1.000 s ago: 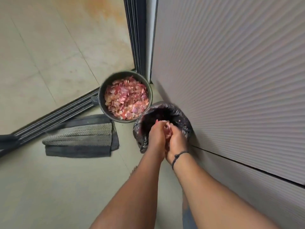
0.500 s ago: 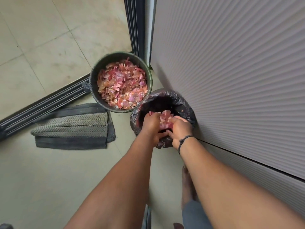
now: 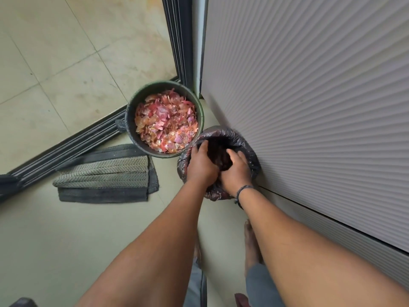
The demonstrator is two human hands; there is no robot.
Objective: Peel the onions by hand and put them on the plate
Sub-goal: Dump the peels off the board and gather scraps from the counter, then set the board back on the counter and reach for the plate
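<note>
Pale green flooring [image 3: 55, 240] met a ribbed grey wall panel [image 3: 309, 107] on the right, with a dark sliding-door track [image 3: 73, 144] running diagonally at left and beige tiles [image 3: 66, 63] beyond it. Against the panel stood a small bin lined with a dark plastic bag [image 3: 247, 142]. Both hands reached down into its mouth: the left hand [image 3: 202, 165] lay knuckles-up over the near-left rim, its fingers curved downward into the bag, and the right hand [image 3: 235, 171], a dark cord bracelet [image 3: 242, 190] on its wrist, lay just beside it with fingers likewise bent inward. Whether either hand was gripping anything could not be told, since the fingertips were lost in the dark interior. Touching the bag on its far-left side stood a dark round bucket [image 3: 130, 120] filled nearly to the brim with pink and orange onion skins [image 3: 166, 122]. A folded grey mat [image 3: 104, 176] lay on the floor to the left of the bin. No peeled onion or plate was in view.
</note>
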